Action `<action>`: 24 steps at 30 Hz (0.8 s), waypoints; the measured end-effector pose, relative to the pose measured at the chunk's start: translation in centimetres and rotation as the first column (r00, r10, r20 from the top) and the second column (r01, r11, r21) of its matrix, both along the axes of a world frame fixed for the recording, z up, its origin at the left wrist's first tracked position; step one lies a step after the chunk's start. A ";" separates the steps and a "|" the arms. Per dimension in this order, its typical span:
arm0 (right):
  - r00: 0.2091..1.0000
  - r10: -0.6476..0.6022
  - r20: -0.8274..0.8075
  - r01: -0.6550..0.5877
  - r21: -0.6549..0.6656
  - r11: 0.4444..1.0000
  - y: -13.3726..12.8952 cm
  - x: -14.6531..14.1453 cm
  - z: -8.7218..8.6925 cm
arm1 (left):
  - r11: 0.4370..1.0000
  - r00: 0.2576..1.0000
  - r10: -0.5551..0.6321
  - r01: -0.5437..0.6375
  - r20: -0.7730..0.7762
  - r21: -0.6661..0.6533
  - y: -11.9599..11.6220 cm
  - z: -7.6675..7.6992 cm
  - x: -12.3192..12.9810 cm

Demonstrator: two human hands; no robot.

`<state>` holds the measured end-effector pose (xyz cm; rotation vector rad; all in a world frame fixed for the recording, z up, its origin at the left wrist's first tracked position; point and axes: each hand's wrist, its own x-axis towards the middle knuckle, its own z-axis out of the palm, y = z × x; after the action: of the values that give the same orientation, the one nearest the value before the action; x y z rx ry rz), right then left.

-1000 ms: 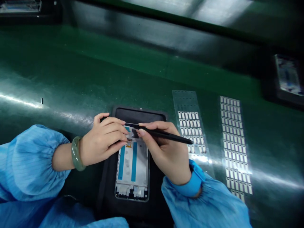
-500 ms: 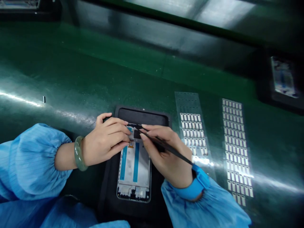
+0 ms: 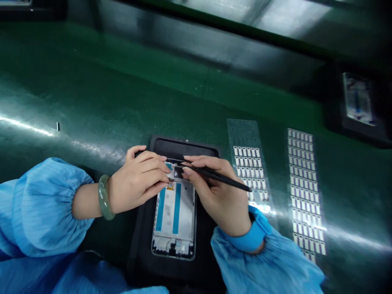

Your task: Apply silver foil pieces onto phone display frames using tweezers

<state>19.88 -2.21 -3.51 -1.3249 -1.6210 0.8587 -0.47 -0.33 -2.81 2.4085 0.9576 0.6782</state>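
A silver phone frame (image 3: 171,212) with two blue strips lies in a black tray (image 3: 143,245). My left hand (image 3: 141,177), with a green bangle at the wrist, rests its fingertips on the upper left part of the frame. Its fingers lie close together; whether they pinch anything is hidden. Black tweezers (image 3: 226,179) are held in my right hand (image 3: 219,185), between thumb and fingers, with their tips over the top of the frame. A small orange flex part (image 3: 170,185) shows just beside my left fingertips.
Right of the tray lie two clear sheets, the nearer (image 3: 243,130) and the farther (image 3: 303,167), bearing rows of small white pieces. Another phone frame (image 3: 358,98) sits in a black tray at the far right. A tiny dark piece (image 3: 58,126) lies on the green table (image 3: 92,94) at left.
The tweezers have tilted flatter, their rear end swinging up off the blue wristband. My left hand stays at the same part of the frame. The whole view has shifted slightly.
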 end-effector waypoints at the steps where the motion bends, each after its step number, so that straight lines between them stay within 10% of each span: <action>1: 1.000 -0.001 -0.003 0.001 -0.007 1.000 0.0 0.0 0.0 | 1.000 1.000 -0.001 0.001 0.002 0.002 0.0 0.0 0.0; 24: 0.997 0.079 0.010 -0.079 0.058 0.995 0.0 0.5 0.1 | 1.000 0.999 0.001 -0.001 0.036 -0.016 0.0 -0.2 0.1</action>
<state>20.39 -2.19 -3.43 -1.2314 -1.7014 0.8476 -0.40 -0.33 -2.98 2.3737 0.9460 0.7097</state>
